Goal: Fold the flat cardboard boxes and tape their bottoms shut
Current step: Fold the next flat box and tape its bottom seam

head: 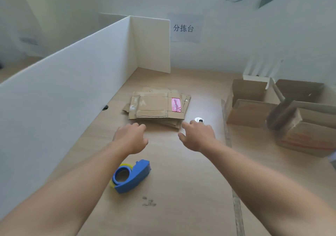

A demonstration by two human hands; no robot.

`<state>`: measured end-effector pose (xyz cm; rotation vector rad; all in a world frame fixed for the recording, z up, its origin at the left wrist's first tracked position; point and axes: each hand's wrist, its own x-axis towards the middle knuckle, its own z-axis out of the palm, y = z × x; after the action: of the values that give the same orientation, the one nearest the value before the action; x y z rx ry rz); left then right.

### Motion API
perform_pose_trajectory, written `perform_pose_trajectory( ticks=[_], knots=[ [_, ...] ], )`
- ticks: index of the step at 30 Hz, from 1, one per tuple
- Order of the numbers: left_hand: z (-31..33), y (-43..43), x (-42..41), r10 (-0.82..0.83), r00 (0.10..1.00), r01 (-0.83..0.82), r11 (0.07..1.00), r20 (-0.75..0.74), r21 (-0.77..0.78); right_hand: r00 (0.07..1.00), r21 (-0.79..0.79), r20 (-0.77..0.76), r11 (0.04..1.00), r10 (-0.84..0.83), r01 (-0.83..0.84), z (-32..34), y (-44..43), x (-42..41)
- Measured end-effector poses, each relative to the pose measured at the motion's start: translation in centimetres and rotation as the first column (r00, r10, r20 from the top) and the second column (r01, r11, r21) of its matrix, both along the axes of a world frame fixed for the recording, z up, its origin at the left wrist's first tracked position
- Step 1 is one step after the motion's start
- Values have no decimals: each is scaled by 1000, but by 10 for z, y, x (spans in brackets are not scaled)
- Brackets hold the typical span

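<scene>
Hands [130,139] [197,137] hover near flat boxes [154,106].

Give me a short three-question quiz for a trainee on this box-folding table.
1. True or false: the left hand holds the blue tape dispenser.
2. The pink label on the top flat cardboard box sits toward its: A) left end, B) right end, C) middle.
3. Fill in: the opened cardboard boxes stand to the person's ____ side.
Key: 1 false; 2 B; 3 right.
</scene>
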<state>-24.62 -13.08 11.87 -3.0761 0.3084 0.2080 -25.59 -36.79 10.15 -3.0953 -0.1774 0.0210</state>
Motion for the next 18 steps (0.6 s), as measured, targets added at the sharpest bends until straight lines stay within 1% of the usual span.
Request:
perform_pose_trajectory(
  ticks=[4, 8, 11, 13, 15, 16, 17, 18],
  knots=[
    [-14, 22, 36, 84, 996, -83, 996, -35, 9, 997, 26, -68, 999, 26, -24, -19, 14, 48],
    [-26, 33, 80, 103, 993, -103, 995, -58, 5, 993, 37, -121, 999, 12, -8, -36, 23, 93],
    [-39, 41, 120, 126, 987, -130, 991, -97, -33, 982, 70, -183, 996, -36, 50, -48, 27, 128],
    [-53, 46, 152, 133, 984, -146, 984, -120, -107, 969, 152, -227, 979, -99, 136, -56, 26, 153],
    [-70, 48, 186, 155, 978, -184, 958, -139, -220, 949, 248, -266, 940, -169, 237, -69, 24, 177],
    [-79, 48, 202, 171, 973, -207, 942, -152, -263, 935, 303, -280, 905, -216, 299, -75, 24, 188],
    [-88, 48, 218, 182, 969, -223, 932, -164, -286, 918, 370, -286, 852, -274, 370, -79, 24, 200],
    [-96, 48, 233, 191, 965, -237, 926, -178, -294, 895, 446, -294, 780, -335, 439, -84, 25, 212]
  ],
)
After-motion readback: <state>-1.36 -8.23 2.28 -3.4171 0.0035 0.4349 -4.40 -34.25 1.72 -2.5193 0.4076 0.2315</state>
